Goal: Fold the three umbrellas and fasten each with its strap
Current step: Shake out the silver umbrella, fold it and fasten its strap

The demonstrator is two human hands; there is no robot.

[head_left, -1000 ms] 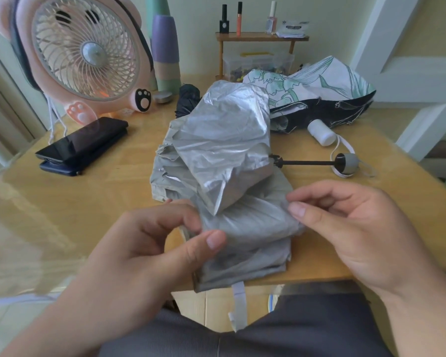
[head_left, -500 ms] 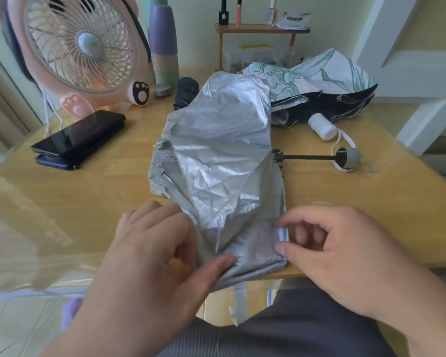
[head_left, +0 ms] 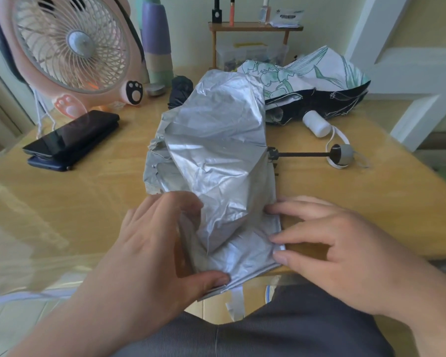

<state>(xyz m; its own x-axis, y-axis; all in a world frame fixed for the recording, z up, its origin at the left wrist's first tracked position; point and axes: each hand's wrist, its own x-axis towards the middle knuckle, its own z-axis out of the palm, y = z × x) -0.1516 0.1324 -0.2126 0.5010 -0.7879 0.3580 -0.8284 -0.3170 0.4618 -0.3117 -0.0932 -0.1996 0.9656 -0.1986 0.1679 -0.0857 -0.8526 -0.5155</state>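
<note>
2 hands worked at the near edge of the wooden table (head_left: 88,202). The left hand (head_left: 152,253) gripped a fold of the silver umbrella (head_left: 216,155), fingers curled over the cloth and thumb pressed to its near hem. The right hand (head_left: 332,253) pinched the canopy's right hem between thumb and fingertips.

The table was pale wood with a glossy top, set against a light green wall beside a white door frame (head_left: 410,73). A pink fan (head_left: 72,47) stood at the back left, with a dark phone (head_left: 72,135) lying in front of it.

The silver umbrella lay in the middle of the table, its crinkled, shiny canopy loose and heaped. Its black shaft (head_left: 299,154) stuck out to the right and ended in a grey handle (head_left: 344,154). A pale strap (head_left: 236,304) hung over the table's near edge. Behind it lay a floral umbrella (head_left: 307,81), unfolded, white outside and black inside, with a white handle (head_left: 316,123). A black umbrella (head_left: 180,90) sat rolled up behind the silver one.

On a small wooden shelf (head_left: 255,27) at the back stood 3 little bottles. Under it sat a clear box (head_left: 250,55), its contents too blurred to tell.
</note>
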